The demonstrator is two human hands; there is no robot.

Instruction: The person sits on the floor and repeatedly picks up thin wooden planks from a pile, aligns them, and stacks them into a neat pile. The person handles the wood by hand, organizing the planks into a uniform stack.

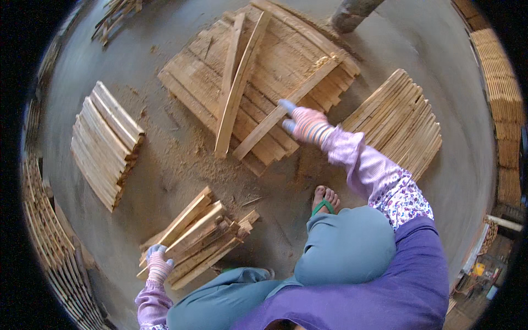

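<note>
My left hand (pixel 158 265), in a striped glove, grips the near end of a wooden slat (pixel 197 225) on a small loose pile at the lower left. My right hand (pixel 309 124), gloved the same way, reaches forward with fingers apart over a wooden plank (pixel 267 130). Whether those fingertips touch it I cannot tell. That plank lies across a low platform of boards (pixel 203 82) strewn with sawdust. Two longer planks cross on the platform's left part, a curved one (pixel 243 82) over a straighter one (pixel 230 66).
Neat slat stacks lie on the floor at left (pixel 105 144) and right (pixel 400 122). A round post (pixel 352 14) stands beyond the platform. My sandalled foot (pixel 325 199) is close to the platform's near edge. Sawdust (pixel 192 157) covers the concrete floor; more timber lines both sides.
</note>
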